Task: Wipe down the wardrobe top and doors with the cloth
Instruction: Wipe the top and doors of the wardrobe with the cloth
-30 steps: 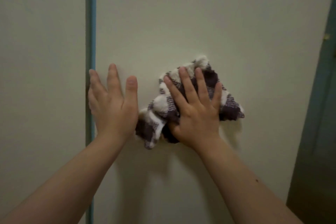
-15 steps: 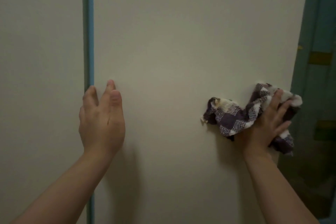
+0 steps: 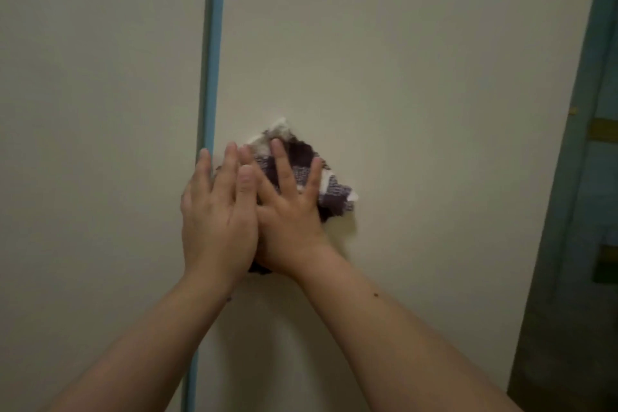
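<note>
**On the cream door, beside the blue strip: both hands at the cloth**

Against the cream wardrobe door [image 3: 418, 84], just right of the vertical blue strip [image 3: 211, 77], lying crumpled: the purple-and-white checked cloth [image 3: 329, 189], flat to the panel. Pressing on it with fingers spread and palm down, not clenched: the right hand [image 3: 287, 211]. Resting open just to the left, fingers straight and pointing up, thumb side overlapping the right hand's edge: the left hand [image 3: 217, 221]. Hands together, touching. Showing past the right fingertips above and to the right: the cloth's corners. Standing at far right, in shadow: a teal frame [image 3: 588, 110].
</note>
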{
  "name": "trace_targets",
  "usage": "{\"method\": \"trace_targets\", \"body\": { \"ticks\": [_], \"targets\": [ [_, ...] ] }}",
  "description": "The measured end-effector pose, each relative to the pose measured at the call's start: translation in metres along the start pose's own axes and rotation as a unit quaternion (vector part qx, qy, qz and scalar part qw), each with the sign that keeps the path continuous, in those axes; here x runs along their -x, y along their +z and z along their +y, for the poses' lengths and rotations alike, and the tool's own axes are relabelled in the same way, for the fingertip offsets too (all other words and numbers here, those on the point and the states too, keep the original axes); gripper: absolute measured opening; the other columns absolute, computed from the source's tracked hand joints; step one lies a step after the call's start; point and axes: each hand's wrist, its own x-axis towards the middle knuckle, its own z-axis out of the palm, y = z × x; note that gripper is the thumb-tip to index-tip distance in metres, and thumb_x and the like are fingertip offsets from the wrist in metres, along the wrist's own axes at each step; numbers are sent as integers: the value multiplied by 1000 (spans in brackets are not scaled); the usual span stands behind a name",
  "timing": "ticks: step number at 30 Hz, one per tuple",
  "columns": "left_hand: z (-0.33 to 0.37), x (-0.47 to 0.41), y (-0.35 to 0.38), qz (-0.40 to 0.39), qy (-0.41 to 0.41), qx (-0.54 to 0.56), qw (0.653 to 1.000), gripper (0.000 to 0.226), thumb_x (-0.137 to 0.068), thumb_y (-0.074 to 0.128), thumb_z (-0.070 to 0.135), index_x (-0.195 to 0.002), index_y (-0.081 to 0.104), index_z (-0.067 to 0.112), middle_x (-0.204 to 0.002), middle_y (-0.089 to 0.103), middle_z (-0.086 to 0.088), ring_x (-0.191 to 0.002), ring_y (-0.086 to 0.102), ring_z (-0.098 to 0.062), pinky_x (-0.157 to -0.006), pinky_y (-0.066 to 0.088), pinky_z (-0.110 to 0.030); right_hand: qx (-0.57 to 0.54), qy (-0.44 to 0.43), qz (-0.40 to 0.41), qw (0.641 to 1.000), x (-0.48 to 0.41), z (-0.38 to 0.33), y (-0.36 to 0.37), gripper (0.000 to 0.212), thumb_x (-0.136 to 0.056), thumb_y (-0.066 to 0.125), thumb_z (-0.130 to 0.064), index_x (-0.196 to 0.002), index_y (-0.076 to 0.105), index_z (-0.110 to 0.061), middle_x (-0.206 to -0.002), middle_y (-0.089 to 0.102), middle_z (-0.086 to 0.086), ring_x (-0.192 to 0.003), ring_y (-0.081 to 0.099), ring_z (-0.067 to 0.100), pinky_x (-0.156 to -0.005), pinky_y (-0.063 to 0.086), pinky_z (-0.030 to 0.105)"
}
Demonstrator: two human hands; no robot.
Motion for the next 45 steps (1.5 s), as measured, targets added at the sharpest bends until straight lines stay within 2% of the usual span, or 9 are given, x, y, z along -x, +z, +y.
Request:
{"method": "trace_targets", "body": {
  "ticks": [4,6,10,18,24,29,34,40,45],
  "targets": [
    [6,-4,-4,-11,38,-62,997,80,-70,8,70,-142,22,39,-157,7,1,-142,7,-21,-114,7,-40,32,-83,-28,996,-25,10,-5,76,-82,51,-53,-148,20,-33,-158,12,-5,-144,-1,33,-100,-13,69],
    [9,-9,-5,-15,40,-54,998,80,-69,9,70,-142,23,39,-157,9,-2,-142,10,-22,-113,11,-39,42,-77,-5,996,-36,27,-10,72,-77,53,-53,-144,32,-37,-156,21,-5,-144,8,31,-102,-8,68],
    [11,-18,-9,-56,46,-43,996,78,-71,18,70,-142,21,39,-156,10,-2,-143,9,-14,-111,14,-29,11,22,59,998,-39,87,-23,69,-70,40,-56,-137,43,-39,-150,35,3,-140,23,34,-103,4,68],
    [19,-23,-9,-74,12,-44,996,75,-75,21,62,-144,23,32,-155,11,-8,-143,9,-22,-114,10,-36,0,267,15,964,18,204,-52,81,-68,26,-64,-143,7,-41,-158,5,-1,-144,-3,29,-103,-2,70],
    [25,-23,-9,-70,-7,-34,997,76,-74,16,63,-143,27,32,-154,14,-10,-142,13,-27,-113,12,-39,-42,371,15,928,42,212,-59,88,-65,23,-69,-147,11,-40,-159,-4,-3,-144,-10,28,-106,-6,65],
    [34,-25,-9,-64,-34,-37,997,77,-74,10,67,-141,29,35,-153,16,-8,-138,21,-32,-112,17,-46,-42,417,-26,908,13,190,-60,84,-76,35,-66,-147,-3,-41,-157,-16,3,-141,-19,35,-105,-5,69],
    [51,-28,0,-59,-58,-98,992,65,-86,11,62,-143,23,35,-151,17,-17,-140,14,-31,-112,8,-54,-40,342,-64,937,-32,145,-63,88,-67,27,-66,-145,-6,-43,-157,-17,4,-140,-21,38,-102,-3,71],
    [59,-32,7,-23,-60,-80,995,83,-76,1,73,-147,2,30,-145,25,-26,-134,25,-38,-110,16,-55,-28,68,-138,988,-66,71,-59,76,-86,42,-56,-146,-3,-44,-155,-23,2,-136,-30,39,-97,-11,74],
    [55,-35,0,5,-49,-54,997,82,-88,38,55,-147,-6,19,-144,27,-25,-130,32,-39,-107,26,-54,57,-74,-196,976,-81,49,-59,71,-93,34,-50,-145,-15,-41,-152,-32,0,-135,-32,38,-98,-7,75]
  ]
}}
